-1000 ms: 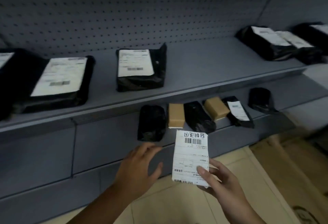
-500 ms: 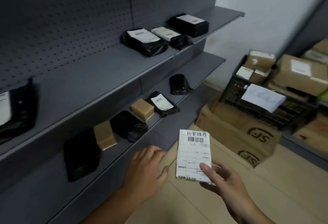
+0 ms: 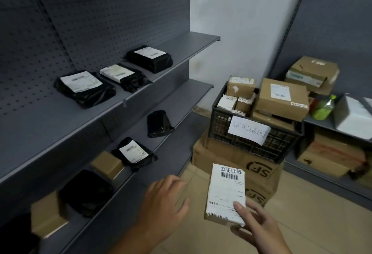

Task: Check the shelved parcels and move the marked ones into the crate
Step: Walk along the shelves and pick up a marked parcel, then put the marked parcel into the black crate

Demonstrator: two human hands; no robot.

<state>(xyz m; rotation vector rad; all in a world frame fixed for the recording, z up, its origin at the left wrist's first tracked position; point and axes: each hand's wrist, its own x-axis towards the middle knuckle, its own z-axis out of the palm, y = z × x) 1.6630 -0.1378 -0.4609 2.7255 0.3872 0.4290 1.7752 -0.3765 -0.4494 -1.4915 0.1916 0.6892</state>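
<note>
– Nearest, low and right of centre: marked parcel (image 3: pixel 226 191) pinched in the right-hand grip (image 3: pixel 259 231), thumb on the label's lower corner, fingers underneath. Carried in mid-air above the floor, clear of shelving and crate alike.

– Reason for the label-up hold?

– Probably to keep the handwritten mark at the label's far end readable. Appears to match the characters on the crate sign.

– And the left-hand grip (image 3: pixel 163 203)?

– Wide, fingers relaxed and spread, holding nothing. Hovering just beside the parcel. Judged free for support or for the next pick.

– Further out?

– On the middle shelf (image 3: pixel 191 94): brown box (image 3: pixel 107 164), labelled black pouch (image 3: pixel 132 151) and plain black pouch (image 3: pixel 159 121), laid flat in a row. On the upper shelf (image 3: pixel 187 44): three black parcels (image 3: pixel 84 86), labels up, presumably for checking without lifting. Beyond, right of the shelving: black crate (image 3: pixel 281 145) raised on stacked cartons (image 3: pixel 237 165), already heaped with boxes, paper sign (image 3: pixel 248 133) on its front wall. Raised position likely meant to spare bending.

– Changed against the earlier frames?

– View swung right, away from the shelf face and toward the crate, now fuller in view and nearer centre. Parcel kept in the same right-hand pinch, label up. Left-hand grip unchanged, wide and empty. Shelf parcels unmoved so far as visible.
</note>
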